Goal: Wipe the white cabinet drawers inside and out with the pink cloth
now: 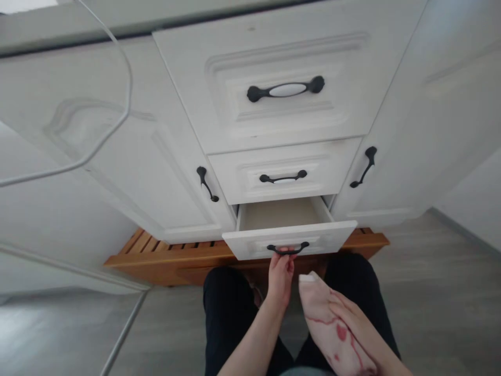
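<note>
My left hand point(281, 272) has its fingers hooked round the dark handle point(301, 248) of the bottom drawer point(235, 244). That drawer is pulled partway out, and its visible inside is bare. Over my right thigh, my right hand point(352, 318) holds a pale pink cloth item point(319, 308) with red line patterns and a heart shape. It looks folded or bunched, with a white edge at its upper end; its exact kind cannot be made out.
Above are a middle drawer point(238, 183) and a large top drawer point(227, 78). Cabinet doors point(176, 198) flank them. A slatted wooden base point(164, 257) runs beneath. A white cable point(127, 89) hangs at the upper left. Grey floor point(438, 303) lies around my knees.
</note>
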A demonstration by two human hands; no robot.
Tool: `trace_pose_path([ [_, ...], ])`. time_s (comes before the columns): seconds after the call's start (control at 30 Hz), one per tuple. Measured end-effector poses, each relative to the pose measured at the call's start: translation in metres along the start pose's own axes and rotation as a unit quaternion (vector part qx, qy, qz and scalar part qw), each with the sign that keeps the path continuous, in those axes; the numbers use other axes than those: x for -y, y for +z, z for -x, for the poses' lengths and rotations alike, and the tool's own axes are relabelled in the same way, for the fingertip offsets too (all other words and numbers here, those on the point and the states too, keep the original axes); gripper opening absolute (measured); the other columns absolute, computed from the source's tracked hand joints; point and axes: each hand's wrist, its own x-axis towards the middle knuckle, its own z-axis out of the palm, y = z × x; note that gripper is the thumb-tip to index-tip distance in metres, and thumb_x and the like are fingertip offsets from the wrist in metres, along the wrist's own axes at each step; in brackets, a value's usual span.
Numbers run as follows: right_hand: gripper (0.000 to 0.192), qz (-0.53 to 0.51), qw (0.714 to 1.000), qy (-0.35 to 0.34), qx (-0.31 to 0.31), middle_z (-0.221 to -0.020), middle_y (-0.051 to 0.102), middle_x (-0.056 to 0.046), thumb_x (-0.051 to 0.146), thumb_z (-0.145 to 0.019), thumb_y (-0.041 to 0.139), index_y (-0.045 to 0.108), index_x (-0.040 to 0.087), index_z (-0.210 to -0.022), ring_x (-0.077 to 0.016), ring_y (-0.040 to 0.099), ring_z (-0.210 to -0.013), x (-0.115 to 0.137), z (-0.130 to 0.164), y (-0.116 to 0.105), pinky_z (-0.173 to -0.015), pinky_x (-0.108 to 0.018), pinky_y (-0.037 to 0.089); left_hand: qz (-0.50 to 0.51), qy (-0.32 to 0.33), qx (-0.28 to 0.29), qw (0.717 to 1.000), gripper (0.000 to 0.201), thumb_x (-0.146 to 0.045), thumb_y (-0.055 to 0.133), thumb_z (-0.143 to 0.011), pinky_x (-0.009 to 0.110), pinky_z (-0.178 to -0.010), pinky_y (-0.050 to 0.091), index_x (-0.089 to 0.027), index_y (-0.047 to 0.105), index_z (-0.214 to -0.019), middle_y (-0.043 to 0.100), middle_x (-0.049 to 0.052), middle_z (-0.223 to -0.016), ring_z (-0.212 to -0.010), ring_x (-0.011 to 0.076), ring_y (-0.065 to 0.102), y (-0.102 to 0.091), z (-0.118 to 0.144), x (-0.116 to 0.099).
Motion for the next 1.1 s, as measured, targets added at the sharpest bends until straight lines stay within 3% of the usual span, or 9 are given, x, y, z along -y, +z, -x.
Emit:
trace_pose_path([
  [0.13, 0.054, 0.018, 0.991, -0.02, 0.131, -0.139, 0.067, -0.012, 0.049, -0.078, 0.065, 0.076, 0.025, -0.125, -0.0351, 0.056, -0.137, 0.053, 0.024, 0.0, -0.121, -0.052, 0.037, -0.013, -0.017, -0.006, 1.0, 0.03, -0.019, 0.087, -0.063, 0.023, -0.079, 0.051, -0.017, 0.071, -0.088, 0.076, 0.005, -0.097, -0.084, 0.0149, 0.067, -0.013, 0.038, 0.002],
  [0.37, 0.062, 0.075, 0.995, -0.037, 0.047, -0.122, 0.074, -0.016, 0.066, -0.072, 0.067, 0.078, 0.029, -0.12, -0.041, 0.069, -0.114, 0.156, -0.003, -0.019, -0.096, -0.053, 0.057, -0.026, -0.064, 0.002, 0.998, 0.024, -0.021, 0.082, -0.071, 0.02, -0.077, 0.048, -0.019, 0.074, -0.094, 0.076, 0.005, -0.101, -0.088, 0.014, 0.069, -0.03, 0.074, 0.0],
  [0.43, 0.052, 0.136, 0.979, -0.12, 0.092, -0.121, 0.074, -0.014, 0.059, -0.081, 0.064, 0.077, 0.028, -0.121, -0.0369, 0.07, -0.112, 0.185, -0.031, -0.017, -0.092, -0.049, 0.059, -0.031, -0.08, -0.011, 0.996, 0.019, -0.018, 0.082, -0.07, 0.018, -0.072, 0.047, -0.018, 0.074, -0.087, 0.077, 0.005, -0.095, -0.083, 0.0132, 0.069, -0.036, 0.081, 0.002],
  [0.5, 0.04, 0.231, 0.923, -0.257, 0.17, -0.121, 0.073, -0.01, 0.046, -0.089, 0.059, 0.076, 0.027, -0.12, -0.0308, 0.069, -0.112, 0.203, -0.067, -0.004, -0.095, -0.044, 0.058, -0.027, -0.103, -0.017, 0.994, 0.019, -0.018, 0.085, -0.067, 0.019, -0.07, 0.047, -0.017, 0.074, -0.082, 0.077, 0.007, -0.095, -0.082, 0.0143, 0.07, -0.041, 0.089, 0.004],
  [0.57, 0.033, 0.305, 0.851, -0.36, 0.229, -0.12, 0.071, -0.008, 0.034, -0.093, 0.054, 0.075, 0.026, -0.118, -0.0247, 0.069, -0.109, 0.205, -0.108, 0.023, -0.096, -0.039, 0.057, -0.02, -0.123, -0.012, 0.992, 0.023, -0.022, 0.088, -0.065, 0.019, -0.07, 0.048, -0.017, 0.075, -0.083, 0.077, 0.009, -0.101, -0.084, 0.0151, 0.07, -0.044, 0.094, 0.003],
  [0.63, 0.03, 0.344, 0.826, -0.378, 0.237, -0.113, 0.07, -0.008, 0.029, -0.094, 0.053, 0.075, 0.024, -0.114, -0.0215, 0.068, -0.101, 0.193, -0.148, 0.059, -0.091, -0.036, 0.057, -0.022, -0.131, -0.007, 0.991, 0.026, -0.024, 0.09, -0.065, 0.018, -0.071, 0.047, -0.018, 0.075, -0.085, 0.078, 0.01, -0.104, -0.086, 0.0143, 0.07, -0.047, 0.096, 0.002],
  [0.8, 0.026, 0.323, 0.91, -0.247, 0.077, -0.1, 0.073, -0.011, 0.024, -0.099, 0.048, 0.071, 0.016, -0.104, -0.0215, 0.067, -0.087, 0.152, -0.231, 0.151, -0.087, -0.037, 0.056, -0.017, -0.145, 0.029, 0.989, 0.029, -0.031, 0.092, -0.068, 0.018, -0.074, 0.048, -0.019, 0.076, -0.089, 0.077, 0.009, -0.108, -0.089, 0.0142, 0.07, -0.054, 0.092, 0.001],
  [0.9, 0.034, 0.297, 0.932, -0.206, 0.011, -0.11, 0.072, -0.016, 0.017, -0.101, 0.036, 0.069, 0.012, -0.11, -0.0261, 0.067, -0.104, 0.143, -0.266, 0.195, -0.099, -0.043, 0.052, -0.016, -0.15, 0.057, 0.987, 0.031, -0.036, 0.091, -0.07, 0.02, -0.076, 0.048, -0.018, 0.076, -0.09, 0.077, 0.011, -0.109, -0.091, 0.0169, 0.072, -0.059, 0.088, 0.001],
  [1.1, 0.058, 0.233, 0.948, -0.213, 0.04, -0.145, 0.052, -0.013, 0.004, -0.089, 0.04, 0.057, 0.021, -0.142, -0.0256, 0.052, -0.137, 0.123, -0.277, 0.248, -0.12, -0.045, 0.037, -0.02, -0.162, 0.085, 0.983, 0.032, -0.045, 0.084, -0.08, 0.024, -0.084, 0.05, -0.016, 0.078, -0.09, 0.078, 0.014, -0.112, -0.103, 0.022, 0.073, -0.068, 0.083, 0.002],
])
